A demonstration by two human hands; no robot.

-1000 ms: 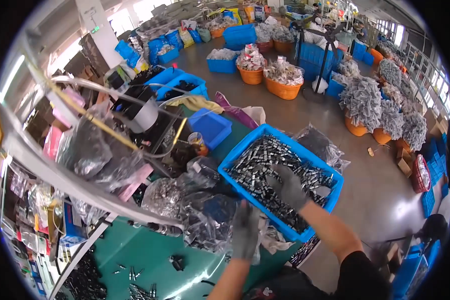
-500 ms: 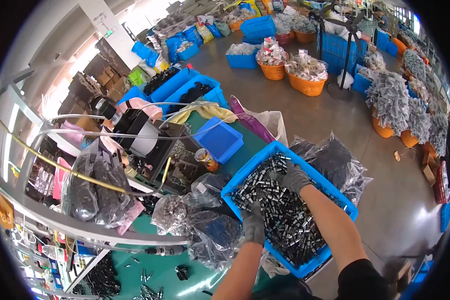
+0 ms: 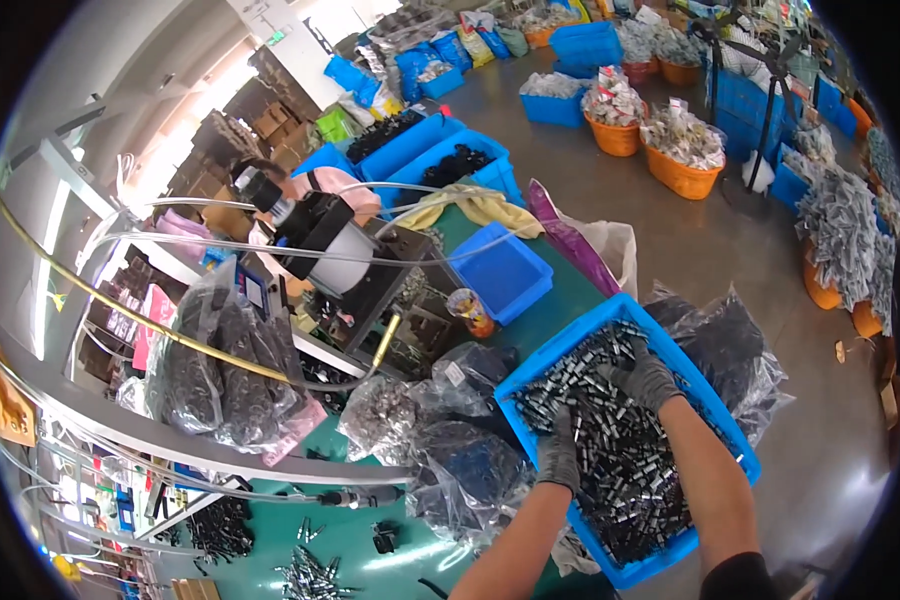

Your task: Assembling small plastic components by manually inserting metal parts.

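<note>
A blue plastic crate (image 3: 747, 466) holds a heap of small black and silver metal cylindrical parts (image 3: 620, 470). Both my hands wear dark grey gloves and rest in this heap. My left hand (image 3: 558, 458) lies at the crate's left side, fingers stretched forward among the parts, tips partly buried. Farther up and to the right, my right hand (image 3: 646, 380) has thumb and fingers apart, touching the parts at the far end. I see nothing clearly gripped in either hand.
Clear plastic bags (image 3: 465, 450) crowd the crate's left side, and another dark bag (image 3: 735, 350) lies on its right. An empty blue tray (image 3: 505, 275) sits beyond on the green table. A machine (image 3: 335, 240) and a bent yellow hose (image 3: 220, 362) stand left. Beyond it, a person in pink (image 3: 335, 185) is partly hidden.
The view has swung, so the whole scene sits farther right and slightly lower. My hands stay in the crate among the parts, with little shift relative to it.
</note>
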